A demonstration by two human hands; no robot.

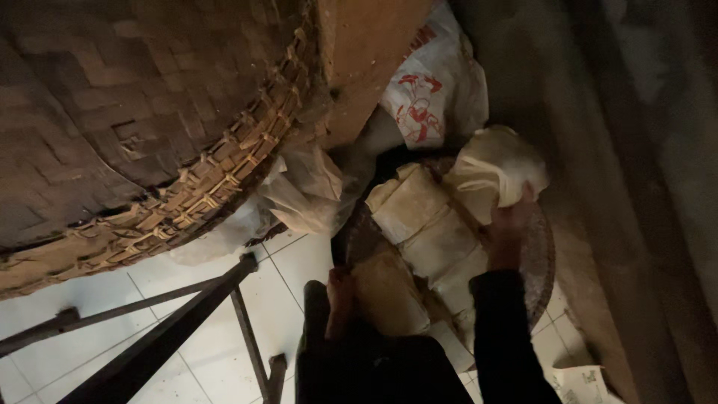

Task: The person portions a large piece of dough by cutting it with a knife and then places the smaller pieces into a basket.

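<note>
Right hand (508,224) is gripping a pale wrap (493,168) above the stack (426,232) in a round basket (540,262) on the floor.
Left hand (340,295) is lying at the stack's near end — grip unclear; a jerk could be toppling loose wraps onto tile — dim light is hiding edges.

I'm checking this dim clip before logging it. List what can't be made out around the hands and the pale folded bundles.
- Left hand, head view: darkness and the sleeve hide the fingers; grip unclear.
- Right hand: its fingertips vanish behind the pale bundle it lifts.
- Round tray: mostly covered by the stacked bundles.
- Woven basket: cut off by the top and left edges.
- Black frame: runs off the bottom edge.
</note>
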